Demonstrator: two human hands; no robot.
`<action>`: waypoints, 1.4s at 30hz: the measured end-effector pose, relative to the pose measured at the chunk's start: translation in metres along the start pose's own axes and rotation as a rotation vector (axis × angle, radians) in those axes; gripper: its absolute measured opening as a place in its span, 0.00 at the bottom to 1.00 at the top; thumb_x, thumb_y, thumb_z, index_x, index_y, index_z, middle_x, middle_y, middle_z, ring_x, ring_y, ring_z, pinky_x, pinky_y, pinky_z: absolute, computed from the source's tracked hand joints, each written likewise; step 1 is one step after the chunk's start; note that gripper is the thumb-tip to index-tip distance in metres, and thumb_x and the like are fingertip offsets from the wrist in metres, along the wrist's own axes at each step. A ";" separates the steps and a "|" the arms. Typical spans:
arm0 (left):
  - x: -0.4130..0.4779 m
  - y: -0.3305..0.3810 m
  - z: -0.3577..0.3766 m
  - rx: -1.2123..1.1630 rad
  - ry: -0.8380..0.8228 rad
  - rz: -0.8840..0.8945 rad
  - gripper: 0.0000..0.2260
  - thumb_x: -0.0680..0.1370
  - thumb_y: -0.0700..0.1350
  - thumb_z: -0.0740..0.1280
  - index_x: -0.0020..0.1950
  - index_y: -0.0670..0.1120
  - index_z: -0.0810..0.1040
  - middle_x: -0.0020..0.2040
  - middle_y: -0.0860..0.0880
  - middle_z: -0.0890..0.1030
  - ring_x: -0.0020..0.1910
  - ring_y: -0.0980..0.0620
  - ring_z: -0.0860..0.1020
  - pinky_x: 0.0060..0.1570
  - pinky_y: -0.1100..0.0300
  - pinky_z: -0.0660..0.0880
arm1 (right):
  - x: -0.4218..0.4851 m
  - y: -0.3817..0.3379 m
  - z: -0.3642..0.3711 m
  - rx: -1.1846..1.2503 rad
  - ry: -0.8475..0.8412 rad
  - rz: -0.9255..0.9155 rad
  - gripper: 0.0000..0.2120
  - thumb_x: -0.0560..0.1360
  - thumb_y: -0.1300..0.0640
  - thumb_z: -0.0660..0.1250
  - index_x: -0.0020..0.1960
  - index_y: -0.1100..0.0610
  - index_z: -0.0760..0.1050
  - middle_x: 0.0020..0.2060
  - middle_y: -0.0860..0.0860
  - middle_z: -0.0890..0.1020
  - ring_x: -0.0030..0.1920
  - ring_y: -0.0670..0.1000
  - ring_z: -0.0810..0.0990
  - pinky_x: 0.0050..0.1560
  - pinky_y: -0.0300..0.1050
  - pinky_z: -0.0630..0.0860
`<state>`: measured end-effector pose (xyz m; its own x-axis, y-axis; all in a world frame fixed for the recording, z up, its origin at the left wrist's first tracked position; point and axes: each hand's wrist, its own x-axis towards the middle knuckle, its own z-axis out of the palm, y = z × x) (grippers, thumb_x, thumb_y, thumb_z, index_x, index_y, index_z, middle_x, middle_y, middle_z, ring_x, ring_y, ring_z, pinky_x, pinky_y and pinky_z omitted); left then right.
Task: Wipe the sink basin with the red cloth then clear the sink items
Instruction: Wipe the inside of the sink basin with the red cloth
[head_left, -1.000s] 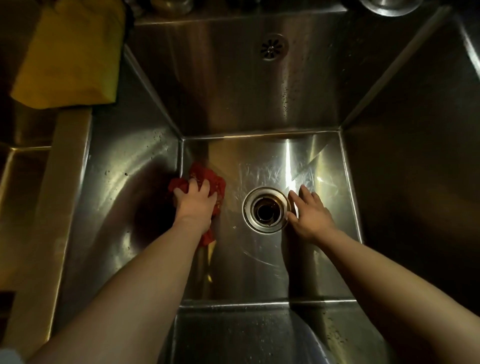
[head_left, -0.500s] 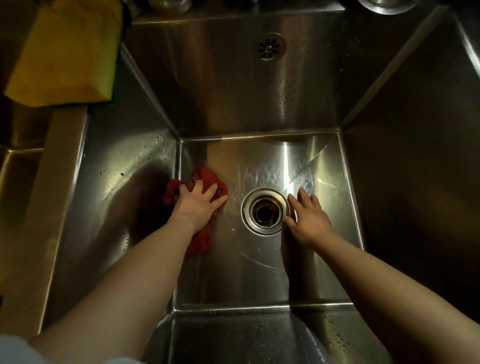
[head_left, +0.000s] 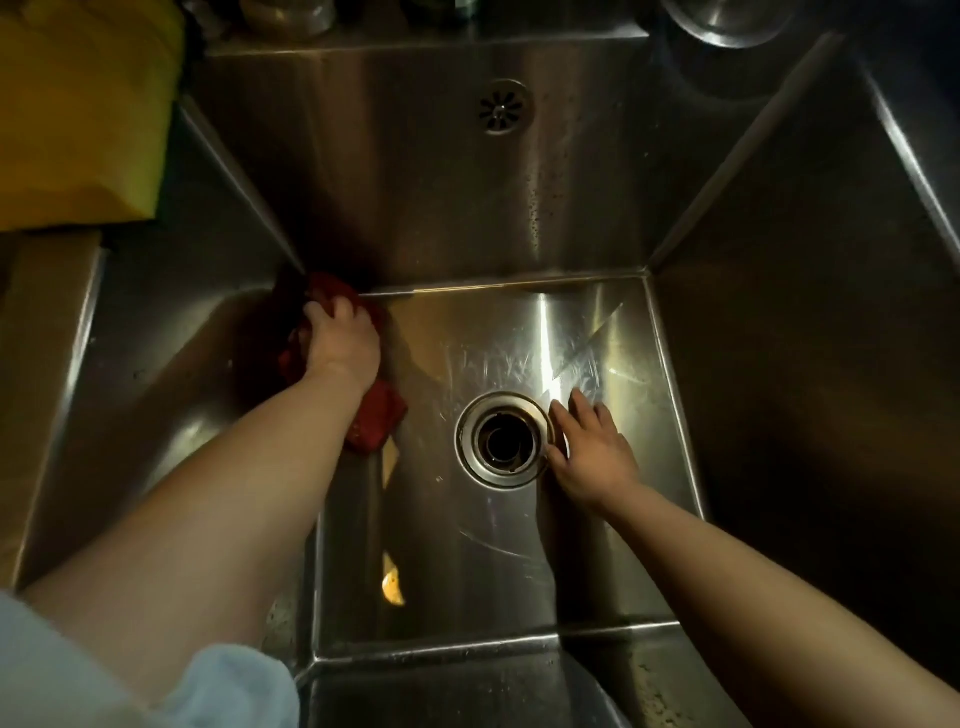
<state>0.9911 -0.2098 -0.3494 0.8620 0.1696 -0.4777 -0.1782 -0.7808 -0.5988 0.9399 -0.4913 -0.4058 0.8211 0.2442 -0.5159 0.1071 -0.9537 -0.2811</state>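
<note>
Red cloth (head_left: 375, 415) under left hand (head_left: 340, 345), far-left sink (head_left: 467, 208) corner.

**Cloth in the far-left corner**

The red cloth (head_left: 374, 415) is bunched and crumpled, jammed where the floor of the sink (head_left: 467, 571) meets the left and far walls. One dark fold reaches into the corner; a brighter red tail trails back toward the near side, stopping short of the drain (head_left: 503, 440). The sink is bare steel, deep and square, its floor scratched and glaring with reflected light, water drops speckling the far wall.
</note>
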 end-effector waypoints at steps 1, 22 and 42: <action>-0.001 -0.002 0.001 0.006 -0.041 0.003 0.21 0.80 0.40 0.49 0.74 0.42 0.61 0.70 0.43 0.65 0.69 0.39 0.60 0.65 0.35 0.60 | 0.000 0.000 -0.001 0.009 -0.001 -0.002 0.28 0.78 0.46 0.56 0.76 0.48 0.50 0.77 0.49 0.47 0.76 0.58 0.47 0.70 0.60 0.60; -0.112 0.040 0.050 -0.199 -0.040 0.088 0.22 0.81 0.48 0.54 0.74 0.46 0.59 0.73 0.47 0.62 0.69 0.42 0.61 0.62 0.42 0.63 | -0.004 0.005 -0.003 -0.065 -0.086 -0.044 0.42 0.72 0.41 0.66 0.76 0.49 0.45 0.77 0.50 0.42 0.76 0.59 0.42 0.72 0.61 0.57; -0.127 0.058 0.054 -0.197 -0.154 0.141 0.27 0.80 0.42 0.58 0.76 0.40 0.51 0.76 0.42 0.54 0.73 0.37 0.53 0.65 0.36 0.60 | -0.004 0.005 0.001 -0.115 -0.087 -0.020 0.48 0.71 0.41 0.69 0.76 0.55 0.42 0.76 0.50 0.39 0.76 0.57 0.40 0.72 0.60 0.55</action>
<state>0.8460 -0.2441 -0.3579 0.7506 0.1287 -0.6481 -0.1825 -0.9023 -0.3905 0.9364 -0.4967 -0.4059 0.7670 0.2727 -0.5808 0.1903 -0.9611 -0.2000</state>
